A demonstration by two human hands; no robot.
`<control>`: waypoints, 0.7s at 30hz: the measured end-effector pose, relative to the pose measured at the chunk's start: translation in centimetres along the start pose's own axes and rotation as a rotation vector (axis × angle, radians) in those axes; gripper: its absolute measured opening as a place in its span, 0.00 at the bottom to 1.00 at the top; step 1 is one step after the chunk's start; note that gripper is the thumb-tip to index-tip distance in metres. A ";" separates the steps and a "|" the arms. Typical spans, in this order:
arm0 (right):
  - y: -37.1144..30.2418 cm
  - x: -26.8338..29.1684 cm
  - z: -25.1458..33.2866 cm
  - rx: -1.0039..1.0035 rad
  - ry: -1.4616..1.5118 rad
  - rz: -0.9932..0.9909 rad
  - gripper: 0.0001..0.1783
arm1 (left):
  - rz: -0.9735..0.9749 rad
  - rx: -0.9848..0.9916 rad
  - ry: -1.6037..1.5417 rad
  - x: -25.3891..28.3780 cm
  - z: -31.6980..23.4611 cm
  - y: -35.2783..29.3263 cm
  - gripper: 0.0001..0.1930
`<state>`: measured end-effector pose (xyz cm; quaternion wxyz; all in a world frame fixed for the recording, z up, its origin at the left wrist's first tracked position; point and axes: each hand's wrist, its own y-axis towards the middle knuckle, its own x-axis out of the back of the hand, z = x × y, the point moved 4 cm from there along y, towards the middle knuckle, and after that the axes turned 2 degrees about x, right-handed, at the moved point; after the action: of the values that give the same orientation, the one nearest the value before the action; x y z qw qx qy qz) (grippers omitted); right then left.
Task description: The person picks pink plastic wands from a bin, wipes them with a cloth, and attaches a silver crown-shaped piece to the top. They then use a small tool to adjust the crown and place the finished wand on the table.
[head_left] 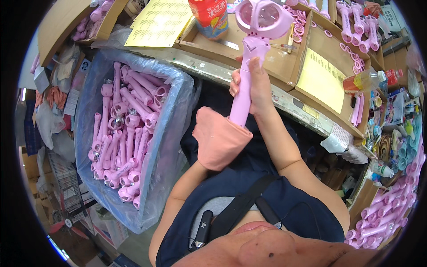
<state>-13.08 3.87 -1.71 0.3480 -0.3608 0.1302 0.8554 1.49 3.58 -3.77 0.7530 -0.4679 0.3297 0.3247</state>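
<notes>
A pink plastic wand (pixel 243 95) with a round, open-framed head slants up in front of my body, head end over the bench. My right hand (pixel 258 86) is closed round the upper part of its handle, just below the head. A salmon-coloured cloth (pixel 222 140) covers my left hand (pixel 203 168), so that only the wrist shows. The cloth is wrapped about the wand's lower end, and the fingers beneath it are hidden.
At my left stands a blue plastic-lined bin (pixel 164 147) of similar pink wands (pixel 129 129). Cardboard trays (pixel 275 66) on the bench hold pink rings (pixel 299 29), yellow sheets and a red tub (pixel 209 18). Bottles (pixel 362 82) and piled pink handles (pixel 382 213) are to the right.
</notes>
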 end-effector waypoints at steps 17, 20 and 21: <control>3.0 0.1 0.0 -0.046 0.098 -0.083 0.29 | 0.142 -0.763 1.339 0.2 -2.5 -1.3 0.24; 2.0 0.7 0.7 -0.044 -0.236 -0.143 0.23 | 0.218 -0.452 0.778 1.7 -4.2 0.5 0.40; 1.5 0.5 1.1 0.013 -0.356 -0.082 0.21 | 0.200 -0.553 0.587 1.9 -4.8 0.8 0.40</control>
<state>-14.93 3.53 -1.37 0.4026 -0.2063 0.0573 0.8900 1.00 -0.19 -7.36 0.4376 -0.6908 0.4747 0.3254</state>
